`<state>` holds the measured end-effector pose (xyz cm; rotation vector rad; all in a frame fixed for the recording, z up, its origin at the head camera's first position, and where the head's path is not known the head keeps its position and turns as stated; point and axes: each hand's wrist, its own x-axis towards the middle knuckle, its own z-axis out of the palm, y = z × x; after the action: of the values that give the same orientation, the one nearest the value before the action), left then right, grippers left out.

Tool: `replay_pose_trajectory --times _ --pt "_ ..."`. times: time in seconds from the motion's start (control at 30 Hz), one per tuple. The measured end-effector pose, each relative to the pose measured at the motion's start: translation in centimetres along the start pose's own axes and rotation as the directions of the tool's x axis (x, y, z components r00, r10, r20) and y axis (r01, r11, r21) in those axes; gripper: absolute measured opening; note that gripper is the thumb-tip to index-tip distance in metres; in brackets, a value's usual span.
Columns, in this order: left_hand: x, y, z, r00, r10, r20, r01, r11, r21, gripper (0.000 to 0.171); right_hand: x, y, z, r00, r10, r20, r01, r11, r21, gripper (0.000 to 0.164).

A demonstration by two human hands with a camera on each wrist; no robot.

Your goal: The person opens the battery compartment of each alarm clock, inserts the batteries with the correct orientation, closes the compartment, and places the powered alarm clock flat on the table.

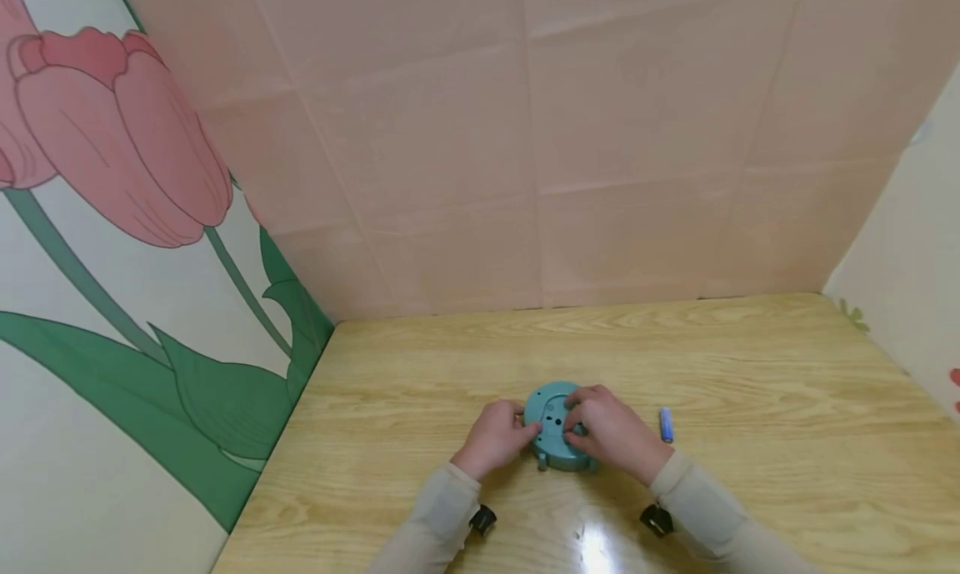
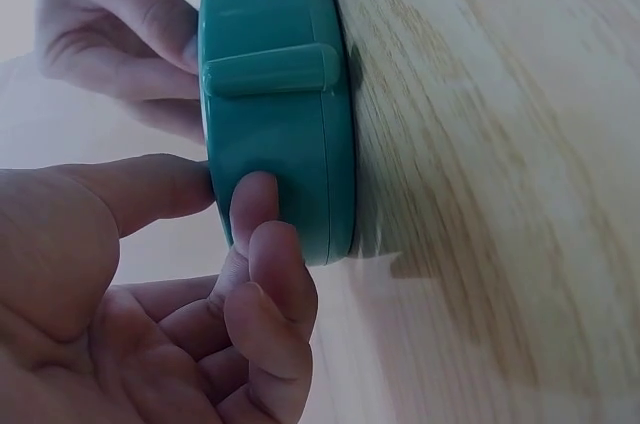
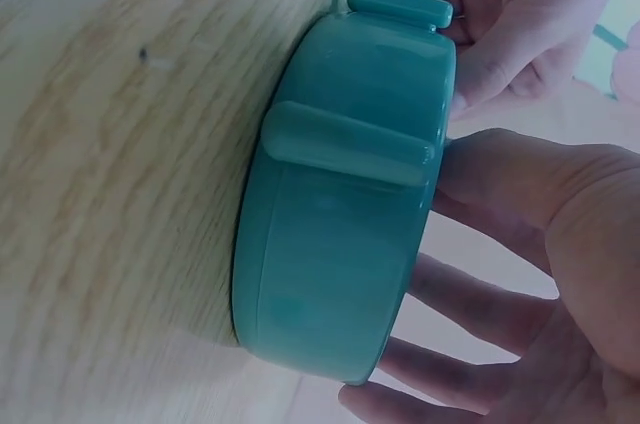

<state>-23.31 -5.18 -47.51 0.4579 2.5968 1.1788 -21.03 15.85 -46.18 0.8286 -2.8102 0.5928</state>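
Observation:
A round teal clock [image 1: 551, 395] lies with its back up on the wooden table, two stubby feet toward me. Its back has small dark holes and a recessed outline. My left hand [image 1: 491, 436] grips the left edge, thumb over the back and fingers along the side wall. On the right part of the back, my right hand [image 1: 615, 432] has bent fingers and thumb down at the recess. In the right wrist view its fingertips [image 3: 465, 169] meet the upper rim of the clock. I cannot tell whether they pinch something small there.
A blue battery [image 1: 666, 425] lies on the table [image 1: 420, 366] just right of my right hand. Behind the table hangs a pinkish sheet [image 1: 525, 182]. A wall with painted tulips [image 1: 112, 141] stands at the left, a pale wall [image 1: 915, 249] at the right.

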Motion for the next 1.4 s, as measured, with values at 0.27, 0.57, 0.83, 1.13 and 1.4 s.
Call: replay_pose_trajectory --times 0.27,0.57,0.83,1.13,1.4 --pt "-0.1 -0.1 0.2 1.000 0.017 -0.013 -0.017 1.000 -0.007 0.017 -0.1 0.1 0.4 0.998 -0.063 -0.022 0.061 0.996 -0.062 0.004" --pt "0.0 -0.2 0.2 1.000 0.018 -0.018 -0.018 1.000 0.005 0.018 -0.3 0.4 0.8 0.993 -0.104 -0.057 0.098 0.990 -0.097 0.005" --pt "0.2 -0.6 0.3 0.999 0.024 -0.028 -0.024 1.000 0.001 0.019 -0.9 0.6 1.3 0.996 0.018 -0.093 -0.014 0.999 0.041 0.004" --pt "0.1 -0.8 0.5 1.000 -0.010 -0.003 0.009 0.997 -0.081 0.021 -1.0 1.1 1.2 0.995 0.093 -0.046 -0.085 0.983 0.162 0.006" --pt "0.4 -0.8 0.4 1.000 0.019 0.001 -0.019 0.998 -0.058 0.022 -0.7 0.8 1.1 0.997 0.025 -0.069 -0.018 0.994 0.107 0.007"
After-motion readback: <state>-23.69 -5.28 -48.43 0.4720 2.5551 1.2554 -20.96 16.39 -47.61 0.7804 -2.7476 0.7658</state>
